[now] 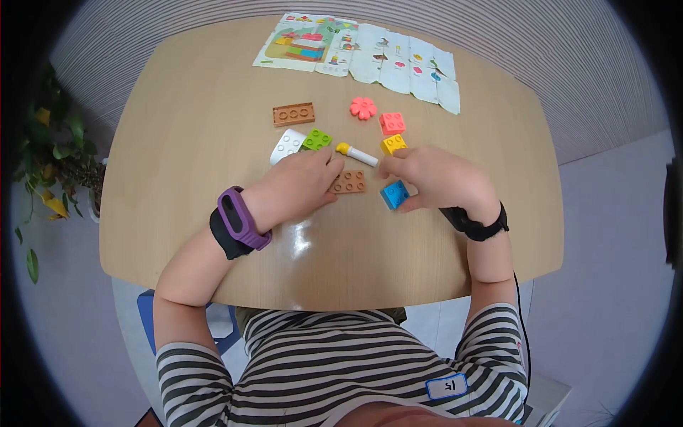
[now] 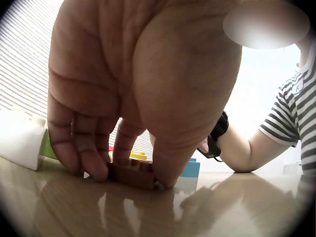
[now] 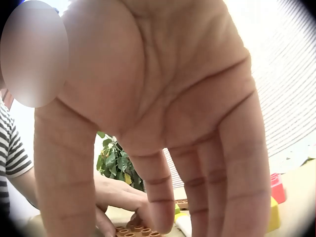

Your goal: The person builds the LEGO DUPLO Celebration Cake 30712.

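Note:
My left hand [image 1: 302, 178] grips a light brown studded brick [image 1: 350, 182] on the table, thumb at its near side and fingertips at its far side. In the left wrist view that brown brick [image 2: 131, 174] sits low between thumb and fingers. Beside it, to the right, lies a blue brick [image 1: 393, 195]. My right hand [image 1: 441, 178] hovers around the blue brick, thumb and forefinger apart on either side of it. The right wrist view shows the fingers [image 3: 242, 173] of this hand long and spread from the thumb, with the blue brick out of sight.
Beyond the hands lie a white curved brick [image 1: 287, 145], green brick [image 1: 318, 139], brown plate [image 1: 293, 114], flower piece [image 1: 363, 108], pink brick [image 1: 393, 123], yellow brick [image 1: 393, 145] and a white stick with yellow end [image 1: 359, 154]. An instruction sheet [image 1: 370, 57] spreads across the back.

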{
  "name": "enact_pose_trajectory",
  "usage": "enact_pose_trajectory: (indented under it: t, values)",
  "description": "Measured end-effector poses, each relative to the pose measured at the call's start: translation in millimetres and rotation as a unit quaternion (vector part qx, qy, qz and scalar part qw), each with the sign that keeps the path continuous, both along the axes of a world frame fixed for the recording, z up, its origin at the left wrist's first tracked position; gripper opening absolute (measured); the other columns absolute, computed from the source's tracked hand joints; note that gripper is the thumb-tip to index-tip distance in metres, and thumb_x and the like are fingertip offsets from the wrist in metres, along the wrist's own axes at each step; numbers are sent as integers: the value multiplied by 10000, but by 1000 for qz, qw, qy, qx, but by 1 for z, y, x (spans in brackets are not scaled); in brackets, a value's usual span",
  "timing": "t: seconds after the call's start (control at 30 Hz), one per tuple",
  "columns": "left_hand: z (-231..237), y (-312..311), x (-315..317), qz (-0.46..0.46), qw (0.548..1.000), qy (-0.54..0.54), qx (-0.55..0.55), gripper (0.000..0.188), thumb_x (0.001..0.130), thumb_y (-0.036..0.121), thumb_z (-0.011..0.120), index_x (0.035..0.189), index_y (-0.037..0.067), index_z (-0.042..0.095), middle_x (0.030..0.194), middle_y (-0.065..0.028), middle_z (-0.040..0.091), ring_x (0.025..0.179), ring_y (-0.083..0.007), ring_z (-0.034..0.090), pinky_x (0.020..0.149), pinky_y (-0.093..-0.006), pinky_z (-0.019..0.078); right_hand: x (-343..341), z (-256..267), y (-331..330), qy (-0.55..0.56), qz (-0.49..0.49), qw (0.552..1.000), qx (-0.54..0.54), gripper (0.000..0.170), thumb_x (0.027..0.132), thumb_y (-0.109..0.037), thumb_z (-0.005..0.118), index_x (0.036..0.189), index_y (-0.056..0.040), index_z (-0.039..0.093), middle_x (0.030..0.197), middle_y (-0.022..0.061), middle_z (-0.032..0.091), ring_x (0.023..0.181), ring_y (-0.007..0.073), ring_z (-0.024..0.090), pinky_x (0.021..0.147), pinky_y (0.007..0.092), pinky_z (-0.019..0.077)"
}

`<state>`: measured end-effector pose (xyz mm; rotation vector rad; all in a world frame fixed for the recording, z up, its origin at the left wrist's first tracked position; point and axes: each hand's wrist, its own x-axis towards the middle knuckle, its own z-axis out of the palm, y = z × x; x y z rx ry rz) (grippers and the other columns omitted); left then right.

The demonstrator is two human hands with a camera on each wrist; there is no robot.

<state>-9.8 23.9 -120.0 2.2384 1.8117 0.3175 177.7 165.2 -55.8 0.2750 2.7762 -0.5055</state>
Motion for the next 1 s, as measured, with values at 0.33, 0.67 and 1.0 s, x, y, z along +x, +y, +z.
enact_pose_trajectory:
  t: [0.33,0.67,1.0]
  values:
    - [5,-3,-4,-11,1000,-24,-14,386,759,209,693,1000,2,472,957,-137,496,918,-291,538,779,-371,463,-10,-6,-9,-74,-26,997,25,371,682,-57,689,1022,-51,541,865,120,586,826,330,574,711,407,461]
    - [8,-2,-6,-6,998,-27,-53,340,738,178,701,938,-16,508,919,-153,532,890,-315,555,762,-387,466,-26,-16,-34,194,-15,980,-47,273,742,-94,669,908,-16,467,846,170,578,822,352,576,669,429,460]
    - [11,-1,-6,-17,998,-65,-1,264,702,98,699,873,-20,537,829,-183,594,819,-338,591,720,-394,476,-30,-34,-40,228,-5,973,-40,280,721,-96,681,919,-18,498,796,166,589,780,350,584,659,435,464]
